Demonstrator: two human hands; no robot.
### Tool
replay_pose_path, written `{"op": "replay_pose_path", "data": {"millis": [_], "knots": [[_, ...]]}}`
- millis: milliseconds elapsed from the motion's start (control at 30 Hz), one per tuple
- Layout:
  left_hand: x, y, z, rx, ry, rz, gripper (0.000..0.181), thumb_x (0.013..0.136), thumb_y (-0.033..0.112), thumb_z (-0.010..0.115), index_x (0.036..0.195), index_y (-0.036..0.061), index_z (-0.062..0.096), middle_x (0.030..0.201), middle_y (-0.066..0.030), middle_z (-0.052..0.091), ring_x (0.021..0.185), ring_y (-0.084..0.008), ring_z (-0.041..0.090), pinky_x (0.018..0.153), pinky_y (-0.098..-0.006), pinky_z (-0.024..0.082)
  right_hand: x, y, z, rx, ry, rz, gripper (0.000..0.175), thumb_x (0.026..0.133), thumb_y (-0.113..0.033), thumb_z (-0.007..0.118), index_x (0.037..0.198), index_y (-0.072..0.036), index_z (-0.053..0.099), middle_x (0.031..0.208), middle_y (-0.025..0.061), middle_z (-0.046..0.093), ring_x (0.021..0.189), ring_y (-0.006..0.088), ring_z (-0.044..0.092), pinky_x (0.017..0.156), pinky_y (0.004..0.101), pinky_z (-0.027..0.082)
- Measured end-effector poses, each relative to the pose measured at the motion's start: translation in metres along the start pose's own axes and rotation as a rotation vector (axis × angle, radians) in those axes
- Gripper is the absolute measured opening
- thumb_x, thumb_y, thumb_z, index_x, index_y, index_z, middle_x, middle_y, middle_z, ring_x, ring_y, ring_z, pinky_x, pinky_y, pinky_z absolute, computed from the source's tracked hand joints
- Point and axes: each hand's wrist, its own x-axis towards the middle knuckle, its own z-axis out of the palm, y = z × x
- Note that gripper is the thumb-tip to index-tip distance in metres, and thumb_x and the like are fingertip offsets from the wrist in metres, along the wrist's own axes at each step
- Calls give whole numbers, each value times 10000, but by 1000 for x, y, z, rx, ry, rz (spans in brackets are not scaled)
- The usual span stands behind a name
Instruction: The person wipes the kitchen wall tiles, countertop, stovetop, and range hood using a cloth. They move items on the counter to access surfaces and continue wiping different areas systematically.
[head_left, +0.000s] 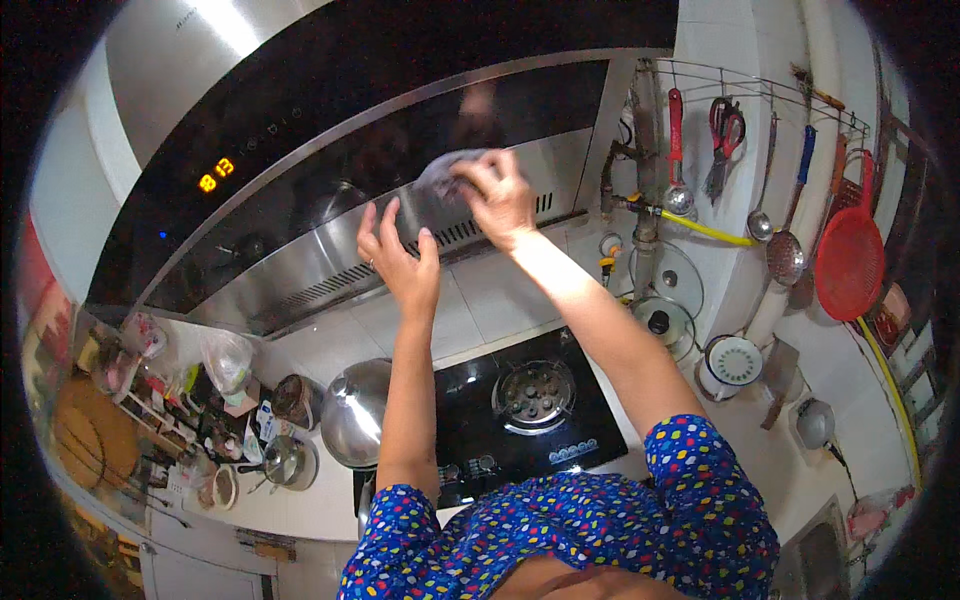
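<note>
My right hand (496, 196) is closed around a bunched grey cloth (448, 172), which lies against the dark glass and steel face of the range hood (420, 142). To its left my left hand (401, 255) is raised, fingers spread and holding nothing, in front of the hood's slotted steel lower strip. Whether its fingertips touch the hood I cannot tell. Below my arms is a black glass gas hob (525, 420), with a round burner (534, 394) in view between them. Lit digits glow on the hood's upper left panel.
A lidded metal pan (356, 412) stands on the hob's left side. Further left are a small pot (289, 461) and plastic bags. Along the right wall hang scissors (725, 142), ladles and a red strainer (850, 259). Pot lids (664, 326) and an enamel mug (731, 367) are at the right.
</note>
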Motion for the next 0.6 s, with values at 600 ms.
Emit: {"op": "replay_pose_path", "data": {"millis": [600], "knots": [[0,28,-40,12,5,200,436,784,55,672,1217,106,673,1424,-147,477,1319,-322,408,1072,-450,332,81,93,-86,189,695,216,279,905,-116,671,1142,-23,557,1075,86,579,983,226,547,879,373,448]]}}
